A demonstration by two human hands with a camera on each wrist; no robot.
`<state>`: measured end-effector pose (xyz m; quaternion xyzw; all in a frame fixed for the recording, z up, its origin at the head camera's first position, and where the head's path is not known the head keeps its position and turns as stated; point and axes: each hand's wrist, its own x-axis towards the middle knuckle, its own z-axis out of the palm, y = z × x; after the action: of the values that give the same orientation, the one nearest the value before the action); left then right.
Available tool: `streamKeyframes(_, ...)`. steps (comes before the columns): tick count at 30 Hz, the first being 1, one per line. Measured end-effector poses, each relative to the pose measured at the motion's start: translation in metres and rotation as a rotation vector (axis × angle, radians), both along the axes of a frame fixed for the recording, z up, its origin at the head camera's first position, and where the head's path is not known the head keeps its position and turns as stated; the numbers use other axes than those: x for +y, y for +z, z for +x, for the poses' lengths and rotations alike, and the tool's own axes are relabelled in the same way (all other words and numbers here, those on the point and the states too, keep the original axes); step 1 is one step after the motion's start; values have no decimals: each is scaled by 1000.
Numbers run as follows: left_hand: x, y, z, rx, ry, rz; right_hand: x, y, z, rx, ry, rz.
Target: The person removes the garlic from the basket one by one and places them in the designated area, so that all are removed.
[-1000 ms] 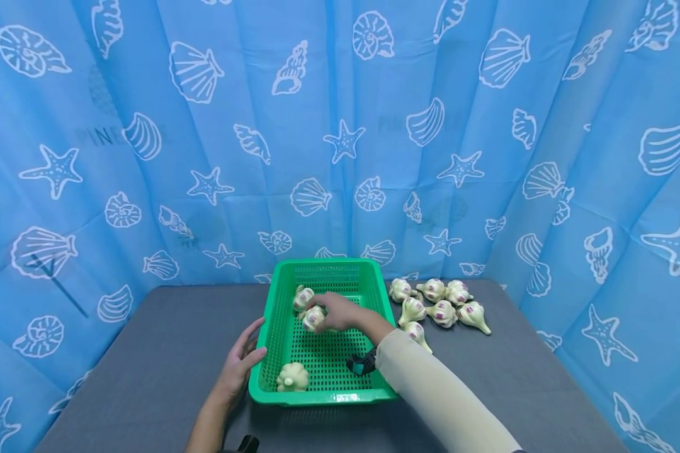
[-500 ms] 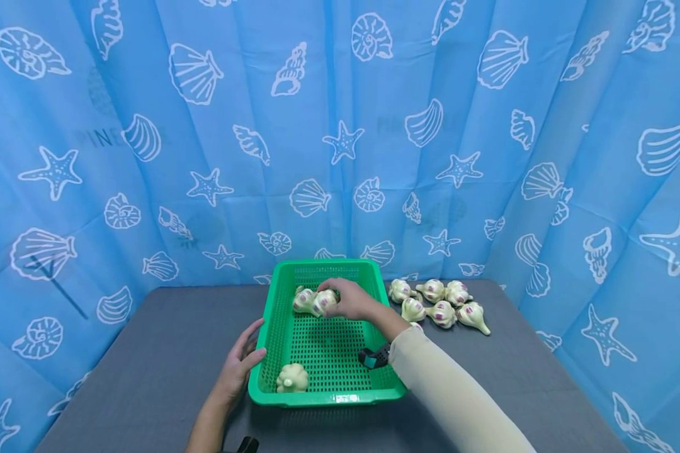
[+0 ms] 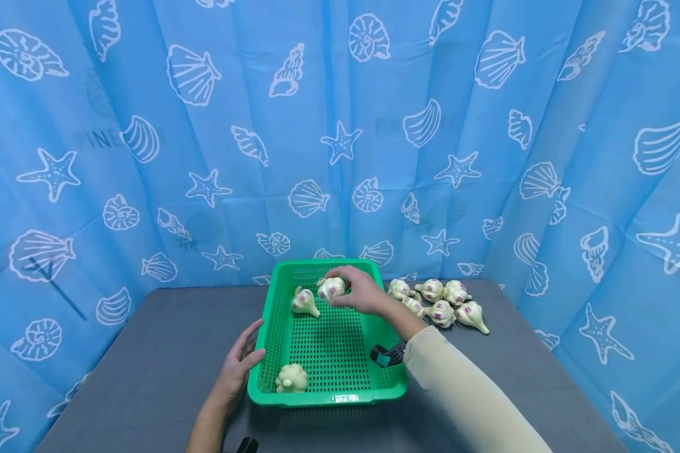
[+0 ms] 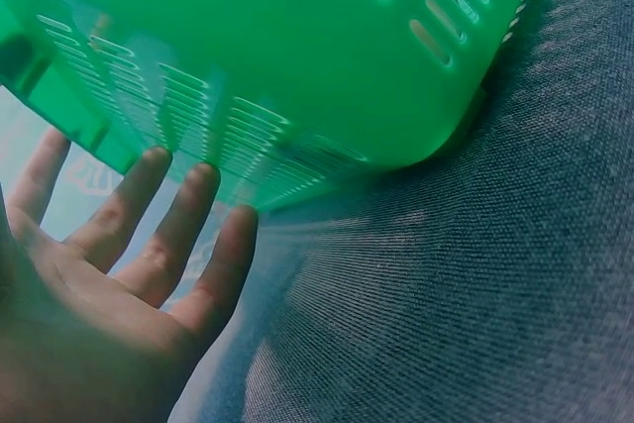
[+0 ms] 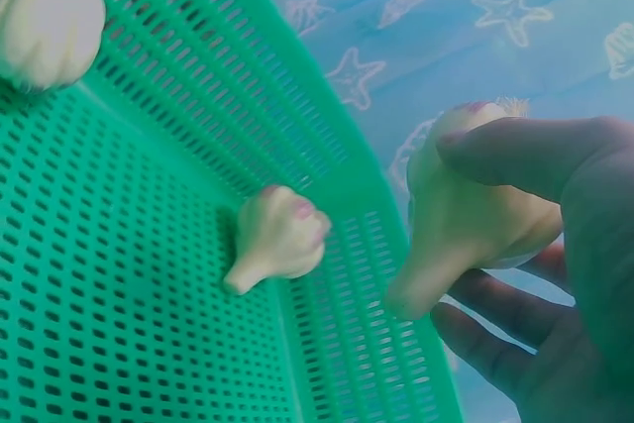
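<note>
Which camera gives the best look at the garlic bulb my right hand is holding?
The right wrist view: the held garlic bulb fills the frame, pinched in the right hand. The head view shows it small over the green basket. The left wrist view misses it.

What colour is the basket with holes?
The basket is bright green; the head view shows it best.

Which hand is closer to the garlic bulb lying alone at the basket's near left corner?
Left. The left hand rests on the basket's left wall beside that garlic bulb; the right hand is at the far end.
</note>
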<state>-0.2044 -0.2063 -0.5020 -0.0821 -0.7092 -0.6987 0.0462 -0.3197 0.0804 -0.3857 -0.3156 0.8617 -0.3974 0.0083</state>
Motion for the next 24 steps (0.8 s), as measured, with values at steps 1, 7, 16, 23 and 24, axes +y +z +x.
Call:
streamKeyframes(1, 0, 0, 0, -1, 0, 2, 2, 2, 1, 4, 2, -14)
streamKeyframes(7, 1, 1, 0, -8, 3, 1, 16, 11, 8, 0, -20, -113)
streamKeyframes(16, -1, 0, -1, 26, -29, 5, 42, 19, 25, 59, -75, -259)
streamKeyframes(23, -3, -2, 0, 65, -52, 16, 68, 6, 31, -2, -125, -398)
streamKeyframes(24, -3, -2, 0, 61, -48, 12, 73, 4, 33, -2, -134, -410)
